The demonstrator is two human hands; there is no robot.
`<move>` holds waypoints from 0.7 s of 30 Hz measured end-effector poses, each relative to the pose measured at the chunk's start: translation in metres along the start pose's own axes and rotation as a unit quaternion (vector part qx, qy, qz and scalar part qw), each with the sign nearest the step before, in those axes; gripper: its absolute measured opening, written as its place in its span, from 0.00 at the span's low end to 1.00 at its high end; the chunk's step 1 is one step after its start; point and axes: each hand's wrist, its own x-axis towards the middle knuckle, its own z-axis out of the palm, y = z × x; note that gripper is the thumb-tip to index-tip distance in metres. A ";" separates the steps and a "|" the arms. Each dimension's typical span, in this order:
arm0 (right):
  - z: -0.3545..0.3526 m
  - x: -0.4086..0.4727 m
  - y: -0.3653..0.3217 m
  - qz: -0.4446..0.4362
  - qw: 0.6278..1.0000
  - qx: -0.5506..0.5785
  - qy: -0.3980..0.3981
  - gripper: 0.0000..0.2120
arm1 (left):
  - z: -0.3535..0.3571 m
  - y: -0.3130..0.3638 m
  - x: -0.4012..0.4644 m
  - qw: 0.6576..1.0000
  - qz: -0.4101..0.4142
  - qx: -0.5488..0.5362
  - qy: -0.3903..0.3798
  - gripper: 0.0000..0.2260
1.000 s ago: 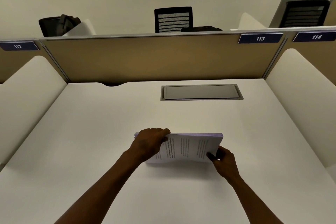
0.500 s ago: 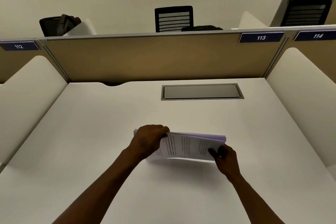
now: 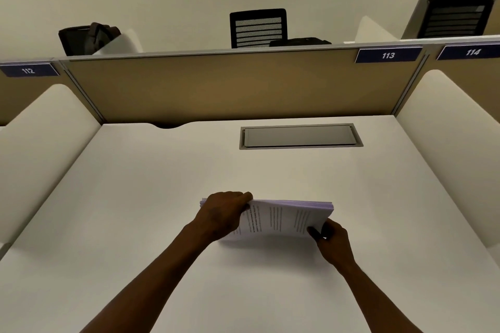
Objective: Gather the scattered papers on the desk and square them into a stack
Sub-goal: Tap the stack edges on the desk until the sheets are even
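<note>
A stack of printed white papers (image 3: 284,220) stands on its long edge on the white desk (image 3: 135,211), tilted back toward me, with lines of text showing on the front sheet. My left hand (image 3: 223,213) grips the stack's upper left corner, fingers curled over the top edge. At the lower right corner my right hand (image 3: 331,238) pinches the stack, thumb on the front sheet. The bottom edge of the papers touches the desk.
A grey cable hatch (image 3: 300,136) is set into the desk behind the papers. A tan divider panel (image 3: 230,86) closes the back, with white side screens left (image 3: 40,143) and right (image 3: 454,138). Black chairs and a bag stand beyond.
The stack was lifted slightly off the desk half a second ago and is now set back down on its bottom edge. Both hands keep their grip.
</note>
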 end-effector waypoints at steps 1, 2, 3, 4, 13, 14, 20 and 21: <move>0.001 -0.001 0.003 0.001 1.000 -0.001 -0.002 0.13 | 0.000 0.001 0.000 1.000 0.000 0.003 -0.003 0.04; 0.001 -0.001 0.004 0.002 1.000 -0.001 0.001 0.13 | 0.000 0.002 0.001 1.000 0.003 0.009 -0.001 0.04; 0.001 -0.001 0.005 0.003 1.000 -0.003 0.005 0.13 | -0.001 0.002 0.002 1.000 0.006 0.017 0.001 0.04; 0.001 -0.001 0.006 0.001 1.000 -0.007 0.009 0.12 | -0.002 0.003 0.003 1.000 0.008 0.024 0.001 0.04; -0.012 -0.003 -0.015 0.002 0.999 0.041 -0.026 0.12 | -0.009 -0.003 0.001 0.997 -0.057 -0.043 0.029 0.06; -0.017 -0.002 -0.022 0.004 0.997 0.060 -0.037 0.10 | -0.011 -0.007 0.000 0.994 -0.078 -0.063 0.040 0.06; -0.052 0.008 -0.050 0.049 0.957 0.270 -0.091 0.14 | -0.010 -0.032 -0.013 0.929 -0.210 -0.293 0.084 0.08; -0.053 0.007 -0.052 0.058 0.947 0.298 -0.104 0.16 | -0.007 -0.034 -0.017 0.909 -0.243 -0.329 0.086 0.07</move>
